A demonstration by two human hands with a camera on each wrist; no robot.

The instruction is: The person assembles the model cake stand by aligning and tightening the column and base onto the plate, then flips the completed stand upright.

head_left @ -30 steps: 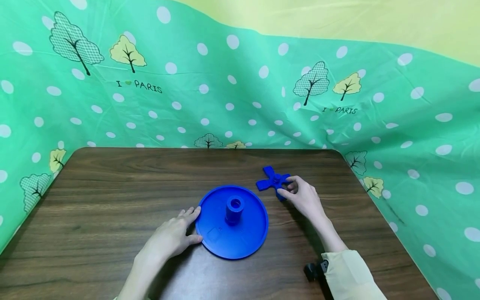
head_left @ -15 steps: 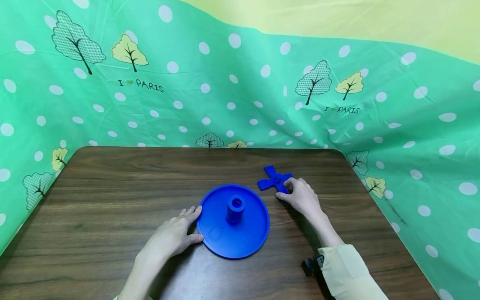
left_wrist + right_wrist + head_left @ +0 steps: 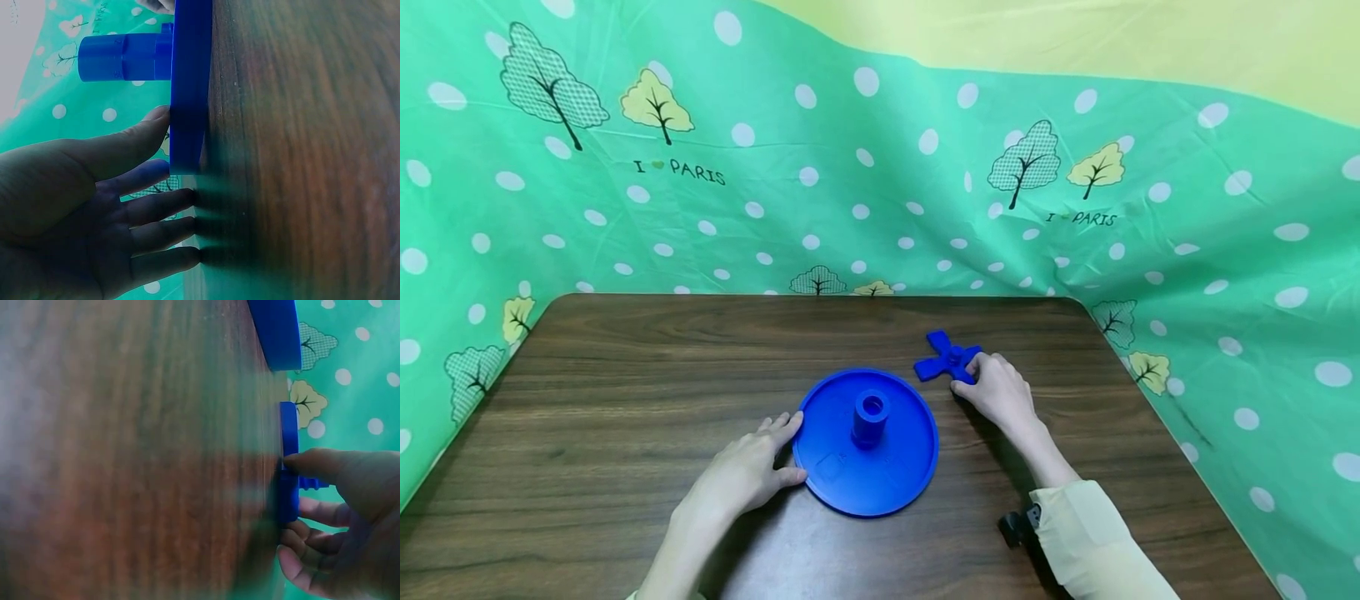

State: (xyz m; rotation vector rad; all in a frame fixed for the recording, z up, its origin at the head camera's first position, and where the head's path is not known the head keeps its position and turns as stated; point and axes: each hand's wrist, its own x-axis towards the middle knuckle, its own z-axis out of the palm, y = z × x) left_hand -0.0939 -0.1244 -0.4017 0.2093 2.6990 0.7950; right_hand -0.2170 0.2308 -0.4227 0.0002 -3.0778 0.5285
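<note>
A round blue disc with a raised rim and an upright hollow post lies mid-table. My left hand rests at its left edge; thumb and index fingertip touch the rim, and the fingers are fairly straight in the left wrist view. Beyond the disc, to the right, a blue four-armed cross piece lies flat, with a small knob at its centre. My right hand pinches its near arm between thumb and index finger, hiding that arm's end. In the right wrist view, the thumb presses the side of the cross piece.
The brown wood-grain table has rounded far corners. Behind and beside it hangs a green cloth with white dots and printed trees. A small black device sits at the right wrist, by a pale sleeve.
The right thumb and fingers have drawn in around the near arm of the cross piece, and the right forearm has shifted slightly left. The left hand and disc stay put.
</note>
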